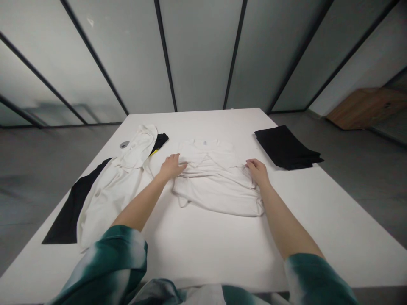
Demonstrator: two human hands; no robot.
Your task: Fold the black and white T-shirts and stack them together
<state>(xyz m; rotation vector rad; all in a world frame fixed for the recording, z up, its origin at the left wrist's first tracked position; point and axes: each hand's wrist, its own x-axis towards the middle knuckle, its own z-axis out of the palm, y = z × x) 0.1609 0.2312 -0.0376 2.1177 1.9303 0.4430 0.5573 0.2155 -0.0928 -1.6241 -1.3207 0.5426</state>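
Note:
A white T-shirt (pixel 219 199) lies in front of me in loose, rumpled layers, its neckline pointing away from me and its lower part bunched in creases. At its left edge rests my left hand (pixel 171 167), the thumb on the fabric and set apart from the fingers. My right hand (pixel 258 173) pinches the cloth at the opposite edge between thumb and fingertips. Part of the right side of the shirt is hidden behind that hand.
Left of me, white garments (pixel 111 190) lie loosely over a black garment (pixel 76 207), beside a small grey round object (pixel 124 144). A folded black stack (pixel 284 146) sits on the right of the white table (pixel 203 250). Frosted panels (pixel 200 55) stand behind.

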